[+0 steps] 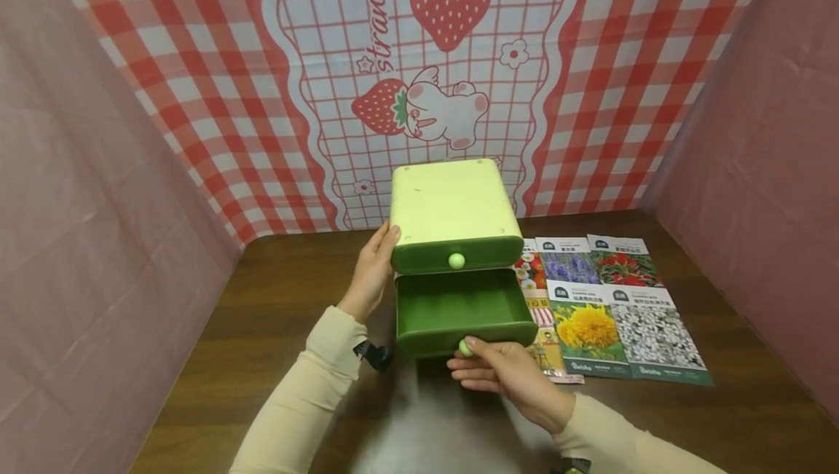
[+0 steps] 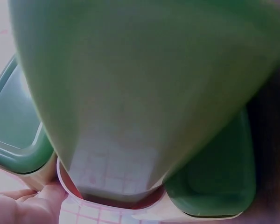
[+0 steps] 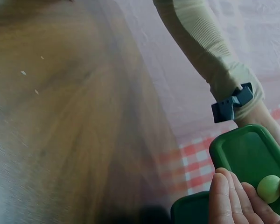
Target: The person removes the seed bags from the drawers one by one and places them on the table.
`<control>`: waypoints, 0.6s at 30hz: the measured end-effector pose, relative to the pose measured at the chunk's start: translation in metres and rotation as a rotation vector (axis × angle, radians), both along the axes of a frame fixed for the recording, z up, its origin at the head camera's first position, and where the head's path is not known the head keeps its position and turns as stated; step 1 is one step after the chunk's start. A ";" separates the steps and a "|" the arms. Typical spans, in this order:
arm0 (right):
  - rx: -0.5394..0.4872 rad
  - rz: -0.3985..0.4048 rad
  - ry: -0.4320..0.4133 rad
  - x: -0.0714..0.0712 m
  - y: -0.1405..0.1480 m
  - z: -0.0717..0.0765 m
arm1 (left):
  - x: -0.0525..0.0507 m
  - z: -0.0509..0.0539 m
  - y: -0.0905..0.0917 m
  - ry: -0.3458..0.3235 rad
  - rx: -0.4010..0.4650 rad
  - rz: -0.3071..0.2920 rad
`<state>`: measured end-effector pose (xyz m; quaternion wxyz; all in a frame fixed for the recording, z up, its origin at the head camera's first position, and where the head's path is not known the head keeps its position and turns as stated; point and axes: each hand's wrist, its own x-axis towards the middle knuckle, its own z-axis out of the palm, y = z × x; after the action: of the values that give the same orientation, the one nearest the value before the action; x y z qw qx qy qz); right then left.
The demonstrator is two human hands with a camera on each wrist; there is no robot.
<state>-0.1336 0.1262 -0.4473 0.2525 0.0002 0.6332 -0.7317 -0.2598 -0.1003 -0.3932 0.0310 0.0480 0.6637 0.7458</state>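
Observation:
A small pale yellow-green drawer cabinet [image 1: 452, 201] with green drawer fronts stands on the table. Beneath its top drawer [image 1: 426, 258], another green drawer [image 1: 459, 310] is pulled out and shows its green inside. At the cabinet's left side my left hand [image 1: 372, 270] rests against the casing with extended fingers. My right hand [image 1: 511, 379] pinches the round light-green knob [image 1: 465, 347] of the pulled-out drawer between thumb and forefinger, its other fingers stretched out below. In the left wrist view the pulled-out drawer's underside or side [image 2: 130, 93] fills most of the picture, with a further green drawer [image 2: 214, 177] beside it.
Several flower seed packets [image 1: 590, 328] lie on the brown wooden table [image 1: 741, 416] right of the cabinet, some partly hidden behind it. A red checked strawberry cloth [image 1: 314, 95] hangs behind, with pink cloths [image 1: 85, 168] on both sides.

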 end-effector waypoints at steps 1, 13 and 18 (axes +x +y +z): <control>0.000 -0.002 0.004 -0.002 -0.001 0.000 | 0.000 0.001 0.000 -0.004 0.004 -0.003; 0.015 -0.041 0.042 -0.032 -0.008 0.000 | 0.000 0.002 0.002 -0.013 -0.032 0.024; 0.025 -0.066 0.049 -0.047 -0.010 0.000 | 0.000 0.003 0.002 -0.016 -0.048 0.043</control>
<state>-0.1809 0.1163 -0.4469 0.2126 0.0065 0.6479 -0.7314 -0.2595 -0.0983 -0.3901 0.0215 0.0268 0.6819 0.7306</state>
